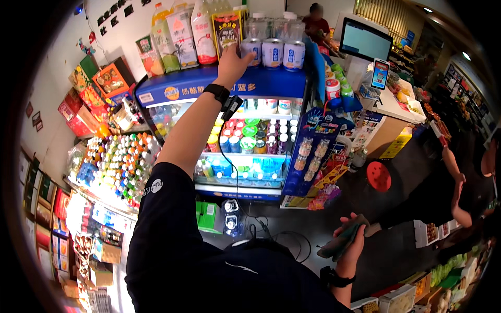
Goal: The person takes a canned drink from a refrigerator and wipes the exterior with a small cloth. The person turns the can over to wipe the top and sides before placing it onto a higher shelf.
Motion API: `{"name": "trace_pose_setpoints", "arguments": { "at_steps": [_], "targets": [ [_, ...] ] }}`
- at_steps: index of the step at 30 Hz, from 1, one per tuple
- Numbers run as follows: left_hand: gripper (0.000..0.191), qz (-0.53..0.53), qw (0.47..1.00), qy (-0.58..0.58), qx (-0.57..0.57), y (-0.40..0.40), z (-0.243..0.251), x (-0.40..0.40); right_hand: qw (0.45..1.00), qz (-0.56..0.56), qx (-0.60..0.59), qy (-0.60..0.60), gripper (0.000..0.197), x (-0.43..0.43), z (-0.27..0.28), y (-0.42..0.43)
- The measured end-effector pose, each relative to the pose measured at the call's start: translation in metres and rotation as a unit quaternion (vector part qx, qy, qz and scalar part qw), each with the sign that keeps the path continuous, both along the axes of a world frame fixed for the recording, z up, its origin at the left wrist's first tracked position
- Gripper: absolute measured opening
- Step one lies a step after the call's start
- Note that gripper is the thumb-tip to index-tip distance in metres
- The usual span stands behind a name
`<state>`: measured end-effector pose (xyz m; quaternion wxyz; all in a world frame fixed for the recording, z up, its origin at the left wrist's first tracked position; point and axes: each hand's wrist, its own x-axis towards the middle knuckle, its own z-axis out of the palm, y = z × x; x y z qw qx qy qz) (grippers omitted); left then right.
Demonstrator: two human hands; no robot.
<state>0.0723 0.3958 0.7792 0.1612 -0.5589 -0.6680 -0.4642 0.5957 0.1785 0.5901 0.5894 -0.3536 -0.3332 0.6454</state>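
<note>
My left hand [231, 65] reaches up to the top of a blue drinks fridge [270, 82], its fingers against the front of a black and yellow carton [228, 29]. Whether the fingers grip the carton cannot be told. Just right of the hand stand several white and blue cans [272, 54], with clear bottles behind them. To its left are a white and red bottle [204, 39] and a tall white carton [182, 39]. My right hand [352, 242], low at the right, holds a crumpled dark green cloth [340, 239].
Bottles crowd a display [117, 168] at the left. A red stool [379, 176] stands on the floor before a counter [395, 105] with a screen [366, 39]. Cables [289, 234] lie near my body. People stand at the right and at the back. Produce boxes [397, 299] line the lower right.
</note>
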Motion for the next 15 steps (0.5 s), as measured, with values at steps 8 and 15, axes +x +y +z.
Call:
{"name": "trace_pose_setpoints", "arguments": {
  "at_steps": [8, 15],
  "targets": [
    [0.042, -0.41, 0.863, -0.175, -0.237, -0.196, -0.103, 0.168, 0.986, 0.128, 0.103, -0.002, 0.067, -0.064, 0.01, 0.009],
    [0.062, -0.403, 0.829, -0.306, -0.236, -0.273, -0.143, 0.161, 0.86, 0.394, 0.301, -0.118, 0.078, -0.18, 0.021, 0.019]
  ]
}}
